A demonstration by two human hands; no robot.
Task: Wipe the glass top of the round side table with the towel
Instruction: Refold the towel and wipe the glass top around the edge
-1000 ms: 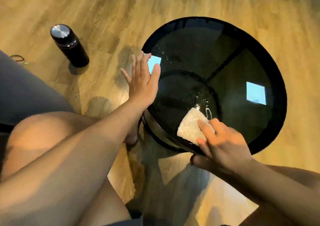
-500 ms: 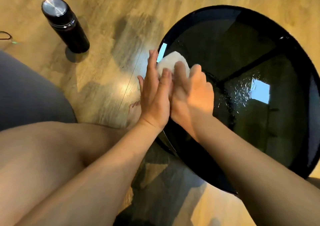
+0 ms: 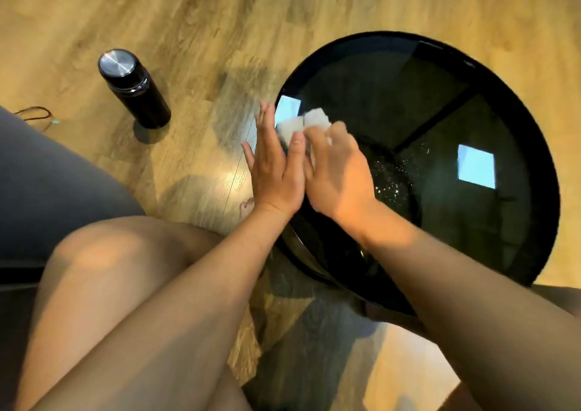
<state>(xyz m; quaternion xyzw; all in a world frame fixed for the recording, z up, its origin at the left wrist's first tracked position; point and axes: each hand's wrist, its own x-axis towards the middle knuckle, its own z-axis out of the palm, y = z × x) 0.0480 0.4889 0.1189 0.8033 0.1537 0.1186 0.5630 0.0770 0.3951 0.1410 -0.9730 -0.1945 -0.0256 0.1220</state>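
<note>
The round side table (image 3: 518, 121) has a black rim and a dark glass top with water droplets near its middle. A white folded towel (image 3: 309, 121) lies at the table's left edge. My right hand (image 3: 338, 171) presses flat on the towel, covering most of it. My left hand (image 3: 273, 165) stands on edge against the table's left rim, fingers straight and together, touching the towel and my right hand. It holds nothing.
A black flask (image 3: 133, 88) with a steel lid stands on the wooden floor (image 3: 220, 17) to the left. My bare knee (image 3: 103, 253) and a grey seat (image 3: 47, 184) fill the lower left. A thin cord (image 3: 34, 112) lies at the far left.
My right hand slid the towel from the near edge of the glass to the left edge, up against my left hand. In the last half second both hands stayed almost still.
</note>
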